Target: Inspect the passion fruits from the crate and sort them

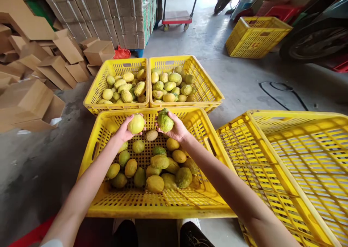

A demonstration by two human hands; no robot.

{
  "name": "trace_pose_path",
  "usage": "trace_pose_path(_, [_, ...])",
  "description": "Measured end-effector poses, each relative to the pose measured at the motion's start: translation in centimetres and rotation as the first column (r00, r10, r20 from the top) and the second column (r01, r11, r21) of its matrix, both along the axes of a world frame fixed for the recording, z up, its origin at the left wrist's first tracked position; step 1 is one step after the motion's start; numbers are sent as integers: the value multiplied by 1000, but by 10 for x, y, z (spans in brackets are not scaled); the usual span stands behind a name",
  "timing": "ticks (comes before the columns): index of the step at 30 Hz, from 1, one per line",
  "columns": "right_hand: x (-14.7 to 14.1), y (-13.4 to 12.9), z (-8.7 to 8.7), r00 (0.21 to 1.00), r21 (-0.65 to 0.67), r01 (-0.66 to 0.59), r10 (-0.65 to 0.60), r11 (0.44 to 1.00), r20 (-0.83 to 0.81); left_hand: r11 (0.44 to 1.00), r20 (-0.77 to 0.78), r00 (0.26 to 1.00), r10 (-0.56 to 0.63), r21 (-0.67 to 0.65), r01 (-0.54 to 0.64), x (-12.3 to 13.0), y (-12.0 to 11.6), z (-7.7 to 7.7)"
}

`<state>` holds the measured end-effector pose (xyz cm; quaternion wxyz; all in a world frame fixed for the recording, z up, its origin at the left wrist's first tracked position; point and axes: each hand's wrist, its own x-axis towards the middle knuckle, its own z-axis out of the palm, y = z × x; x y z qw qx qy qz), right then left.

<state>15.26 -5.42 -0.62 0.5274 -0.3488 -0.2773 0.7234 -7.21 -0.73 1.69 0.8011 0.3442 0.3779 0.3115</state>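
Note:
My left hand (127, 129) is wrapped round a smooth yellow fruit (136, 124). A bumpy green fruit (165, 121) rests in the grip of my right hand (177, 129). Both hands are side by side over the far part of a large yellow crate (160, 211), below its back rim. Several yellow and green fruits lie on this crate's slotted bottom, among them an orange-yellow one (155, 184) near the front. Behind it, a left crate (95, 91) and a right crate (208, 85) stand side by side, each with a layer of similar fruits.
An empty yellow crate (261, 131) leans at the right, close to the near crate. Cardboard boxes (29, 98) are piled at the left. Farther back are stacked cartons (122, 18), a trolley (176, 20), another yellow crate (255, 36) and a black cable (282, 87) on the floor.

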Motion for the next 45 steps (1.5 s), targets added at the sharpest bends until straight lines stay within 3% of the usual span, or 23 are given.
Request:
trace_pose_path(4, [-9, -1, 6, 1000, 11, -7, 7, 1000, 21, 996, 32, 997, 66, -56, -64, 8, -8, 10])
trace_pose_path(8, [-12, -8, 13, 990, 19, 6, -3, 1000, -143, 954, 120, 959, 256, -194, -230, 17, -24, 34])
trace_pose_path(11, [-13, -12, 14, 958, -1, 63, -61, 998, -281, 938, 180, 942, 284, -257, -234, 23, -36, 50])
trace_pose_path(14, [-16, -15, 11, 899, -103, 55, -94, 993, -428, 913, 249, 924, 291, -361, -190, 30, -46, 56])
trace_pose_path(18, [-25, -30, 9, 863, -235, 17, -133, 972, -487, 822, 223, 898, 379, -527, -217, 38, -61, 54])
trace_pose_path(21, [-28, -45, 10, 866, -272, 43, -172, 961, -469, 792, 215, 885, 414, -565, -233, 36, -71, 51])
trace_pose_path(26, [-24, -62, 9, 908, -154, -14, -51, 988, -415, 768, 220, 875, 431, -598, -228, 23, -81, 42])
trace_pose_path(30, [-22, -66, 4, 916, -125, 13, -62, 992, -397, 744, 179, 862, 474, -605, -283, 16, -81, 35])
trace_pose_path(34, [-20, -68, -2, 880, -224, 68, -164, 972, -446, 751, 161, 858, 487, -578, -318, 15, -78, 34])
trace_pose_path(38, [-11, -67, -7, 877, -327, 64, -210, 943, -433, 792, 160, 897, 411, -550, -264, 10, -73, 32])
trace_pose_path(45, [-13, -69, -4, 907, -247, 13, -115, 969, -404, 815, 190, 905, 380, -532, -230, 1, -68, 26])
